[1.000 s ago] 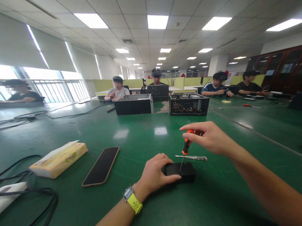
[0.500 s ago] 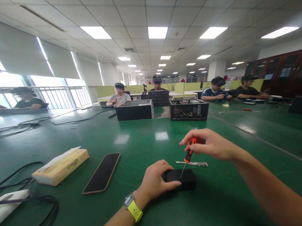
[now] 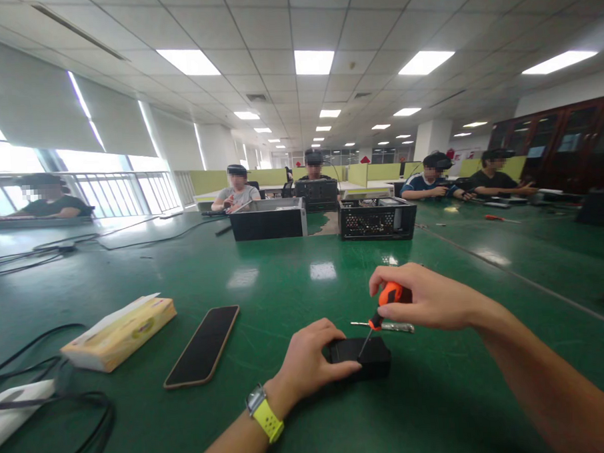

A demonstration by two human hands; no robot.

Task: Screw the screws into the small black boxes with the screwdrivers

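Note:
My left hand (image 3: 315, 356) grips the left end of a small black box (image 3: 375, 360) that rests on the green table, thumb along its near side and fingers over the far side. In my right hand (image 3: 428, 298) is an orange and black screwdriver (image 3: 391, 295), held by the handle. Its shaft slants down to the left, and the tip meets the top of the box close to my left thumb. Just behind the box lies a second, thin screwdriver (image 3: 399, 327) with a clear handle, partly hidden by the orange one.
Left of my hands lie a phone (image 3: 203, 347), a tissue pack (image 3: 119, 334), black cables (image 3: 107, 402) and a white power strip (image 3: 20, 412). Farther back stand two computer cases (image 3: 269, 221) (image 3: 376, 220). Another orange screwdriver (image 3: 494, 217) lies far right. Several people sit around the table.
My right hand has shifted slightly right and down, and the screwdriver leans farther to the right with its tip still on the box. My left hand keeps its hold.

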